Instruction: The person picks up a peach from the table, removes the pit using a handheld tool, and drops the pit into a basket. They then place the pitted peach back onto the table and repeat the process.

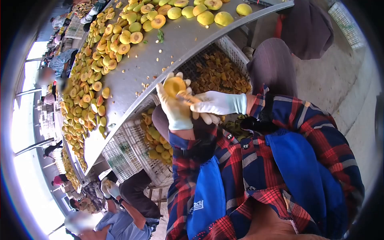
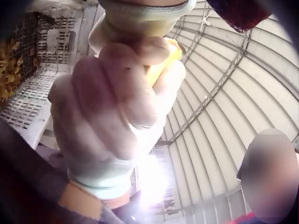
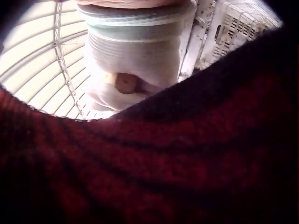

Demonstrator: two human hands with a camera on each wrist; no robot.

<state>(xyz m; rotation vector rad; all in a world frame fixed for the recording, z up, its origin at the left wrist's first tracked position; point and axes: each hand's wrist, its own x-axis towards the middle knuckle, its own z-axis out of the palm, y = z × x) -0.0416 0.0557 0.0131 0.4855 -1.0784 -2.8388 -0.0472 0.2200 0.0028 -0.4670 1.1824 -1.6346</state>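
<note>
So the person here has white knit gloves on both hands and a red, navy and grey plaid shirt under a bright blue apron. The left hand has its fingers curled round a roundish yellow-orange piece of fruit, cupped near the edge of the grey metal desk. The right hand is closed round a slim tan-brown tool, whose tip end is right up at the fruit; that end is blurry, so I can't tell what shape it is. The right wrist view shows a round tan end poking out of the glove.

On the desk there's a long heap of halved yellow-green fruit with orange insides, a few whole-looking yellow-green ones along the far end, and a little green leaf. Just beyond the hands, a pale plastic crate holds brown-orange scraps. Another white slatted crate has yellow fruit in it. Lower left, someone in a grey-blue shirt sits near that crate.
</note>
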